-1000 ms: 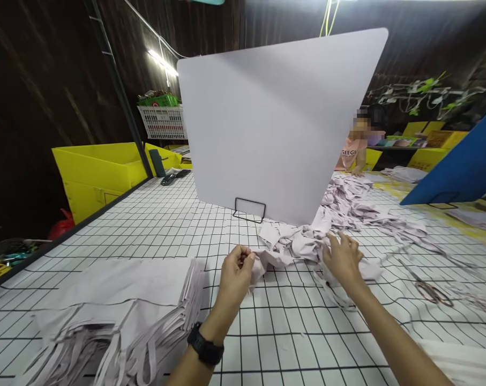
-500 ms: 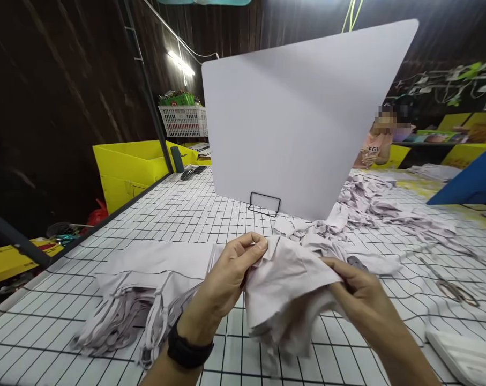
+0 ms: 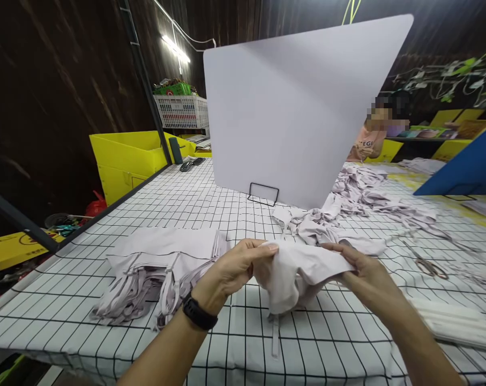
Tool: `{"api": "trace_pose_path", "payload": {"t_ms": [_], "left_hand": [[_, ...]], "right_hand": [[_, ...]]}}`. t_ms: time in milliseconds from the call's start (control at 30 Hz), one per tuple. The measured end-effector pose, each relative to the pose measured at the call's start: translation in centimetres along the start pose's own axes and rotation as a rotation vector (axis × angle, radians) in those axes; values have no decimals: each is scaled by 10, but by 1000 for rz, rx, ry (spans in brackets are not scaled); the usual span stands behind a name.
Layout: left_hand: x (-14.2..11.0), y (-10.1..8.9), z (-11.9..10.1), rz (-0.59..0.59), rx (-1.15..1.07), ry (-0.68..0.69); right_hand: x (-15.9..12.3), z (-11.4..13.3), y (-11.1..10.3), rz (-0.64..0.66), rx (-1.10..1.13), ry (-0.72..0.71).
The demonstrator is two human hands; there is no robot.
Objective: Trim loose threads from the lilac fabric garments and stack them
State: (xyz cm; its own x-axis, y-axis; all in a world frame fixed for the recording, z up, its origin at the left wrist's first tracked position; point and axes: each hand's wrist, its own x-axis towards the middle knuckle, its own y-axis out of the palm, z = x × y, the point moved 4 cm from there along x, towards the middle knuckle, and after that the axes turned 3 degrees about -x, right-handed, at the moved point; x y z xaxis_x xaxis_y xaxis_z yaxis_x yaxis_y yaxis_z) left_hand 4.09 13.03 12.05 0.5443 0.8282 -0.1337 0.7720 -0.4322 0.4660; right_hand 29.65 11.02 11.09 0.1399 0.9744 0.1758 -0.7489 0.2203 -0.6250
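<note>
Fingers of both hands [image 3: 254, 258] [image 3: 353, 262] pinch pale cloth [image 3: 297, 273] above the table [image 3: 243, 343].

On the pink shirt [image 3: 364, 146] of the person across the surface [image 3: 178, 206], the dark capitals "EGI" can be read (the lettering before them is too unclear to make out). The yellow box [image 3: 13, 252] at the far left carries a red mark and small dark print, and the green basket [image 3: 178, 89] a round red mark, all too small to read.
</note>
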Motion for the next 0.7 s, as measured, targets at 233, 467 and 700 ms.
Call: {"api": "trace_pose_path", "payload": {"t_ms": [233, 467, 700], "left_hand": [[14, 18, -9, 32, -316, 32], [15, 30, -15, 115, -320, -62], [7, 29, -31, 179, -37, -14]], "right_hand": [[-21, 6, 23, -56, 147, 15], [-26, 33, 45, 233, 749, 257], [1, 59, 16, -31, 897, 139]]}}
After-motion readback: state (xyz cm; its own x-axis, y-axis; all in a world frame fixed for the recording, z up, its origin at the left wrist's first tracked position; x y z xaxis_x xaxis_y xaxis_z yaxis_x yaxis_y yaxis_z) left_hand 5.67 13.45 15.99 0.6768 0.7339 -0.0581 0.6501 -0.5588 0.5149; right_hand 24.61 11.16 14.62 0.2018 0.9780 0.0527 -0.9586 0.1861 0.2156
